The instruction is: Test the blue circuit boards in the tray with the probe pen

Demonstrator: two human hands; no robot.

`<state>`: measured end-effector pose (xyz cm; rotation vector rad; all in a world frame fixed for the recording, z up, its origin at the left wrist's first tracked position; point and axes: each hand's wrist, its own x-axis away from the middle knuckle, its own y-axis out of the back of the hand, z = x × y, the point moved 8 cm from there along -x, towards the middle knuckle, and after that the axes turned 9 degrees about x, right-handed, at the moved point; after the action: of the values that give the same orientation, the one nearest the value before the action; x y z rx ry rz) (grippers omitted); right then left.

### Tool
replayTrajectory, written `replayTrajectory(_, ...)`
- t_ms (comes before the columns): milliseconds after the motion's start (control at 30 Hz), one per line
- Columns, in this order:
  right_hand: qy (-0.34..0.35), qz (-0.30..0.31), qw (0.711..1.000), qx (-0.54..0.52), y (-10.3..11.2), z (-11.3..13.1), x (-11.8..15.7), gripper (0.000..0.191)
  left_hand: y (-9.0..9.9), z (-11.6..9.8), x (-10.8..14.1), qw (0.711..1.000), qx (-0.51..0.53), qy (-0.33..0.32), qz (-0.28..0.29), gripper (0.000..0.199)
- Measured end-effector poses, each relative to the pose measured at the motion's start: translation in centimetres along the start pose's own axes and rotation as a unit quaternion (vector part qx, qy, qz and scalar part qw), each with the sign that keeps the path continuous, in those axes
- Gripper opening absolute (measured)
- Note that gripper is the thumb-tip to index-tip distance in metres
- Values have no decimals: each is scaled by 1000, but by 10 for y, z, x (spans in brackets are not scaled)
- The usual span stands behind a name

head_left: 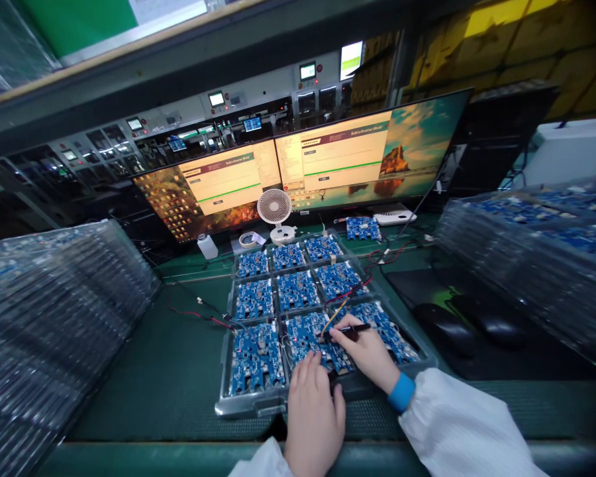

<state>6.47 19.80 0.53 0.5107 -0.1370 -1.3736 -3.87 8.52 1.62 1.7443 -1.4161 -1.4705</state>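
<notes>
A clear plastic tray [251,405] holds blue circuit boards in several compartments. My right hand [365,351] is closed around a slim black pen [355,328], its tip over the front middle circuit board [302,330]. The pen's tip is too small to make out clearly. My left hand [315,404] lies with fingers stretched out over the tray's front rim, fingertips at the near edge of that same board. A dark piece shows beside its thumb, mostly hidden. Red, black and yellow wires [336,311] reach onto the boards, and another wire pair [221,322] comes in from the left.
Stacked trays of boards [64,318] rise at the left, and more trays [521,258] at the right. Behind stand two monitors [342,159], a small fan [275,209], a white bottle [207,246] and a tape roll [248,240]. Two black mice [444,328] rest on a mat.
</notes>
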Motion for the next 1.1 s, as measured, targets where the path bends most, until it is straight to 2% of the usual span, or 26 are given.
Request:
replayTrajectory(100,-5,-25,1000,3,6,-2,1,25,1,-2,0,1000,5,0,1,28)
replayTrajectory(200,-17,-82,996,16,24,-2,5,25,10,0,4,1000,16,3,-8,22)
replayTrajectory(300,-14,-149,988,32,44,8,12,25,29,13,11,999,19,16,-43,17)
replayTrajectory(367,2,-157,987,30,45,23,15,25,41,30,18,998,18,31,-53,18)
replayTrajectory(433,23,-115,993,15,29,40,14,25,48,52,25,997,19,63,-49,23)
replayTrajectory(567,47,18,999,-20,-30,66,2,21,50,85,34,991,30,123,-32,28)
replayTrajectory(667,56,82,994,-38,-70,75,-9,17,46,91,36,989,37,138,-24,26)
replayTrajectory(767,65,120,990,-42,-97,77,-18,14,44,91,36,988,39,149,-23,24)
replayTrajectory(900,59,136,988,-39,-116,70,-23,14,45,89,36,987,36,156,-24,25)
replayTrajectory(1100,54,148,987,-28,-123,63,-23,13,48,86,34,987,36,155,-31,26)
